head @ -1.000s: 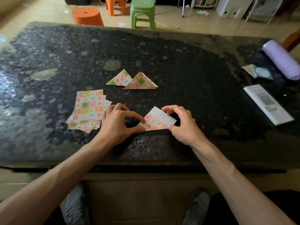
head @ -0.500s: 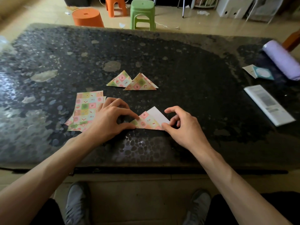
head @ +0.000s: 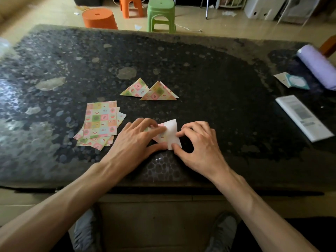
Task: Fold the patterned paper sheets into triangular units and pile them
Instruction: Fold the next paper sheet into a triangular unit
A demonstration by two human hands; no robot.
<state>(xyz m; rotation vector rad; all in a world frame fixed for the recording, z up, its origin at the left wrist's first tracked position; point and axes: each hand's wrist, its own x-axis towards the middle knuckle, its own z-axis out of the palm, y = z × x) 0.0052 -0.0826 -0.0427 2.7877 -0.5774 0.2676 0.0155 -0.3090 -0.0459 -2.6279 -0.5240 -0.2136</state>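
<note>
- Near the front edge of the dark tabletop (head: 218, 84), a half-folded sheet (head: 171, 134) lies white side up.
- Left hand (head: 134, 140) presses it flat with straight fingers.
- Right hand (head: 199, 145), fingers curled, pinches its near corner.
- Stack of flat sheets (head: 100, 122) lies left; two folded triangles (head: 158, 92) sit behind, touching.

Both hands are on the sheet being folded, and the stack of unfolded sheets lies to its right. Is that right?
No. The head view shows the stack of unfolded sheets to the left of the sheet being folded, not the right. The left hand and right hand are on that sheet.
</note>
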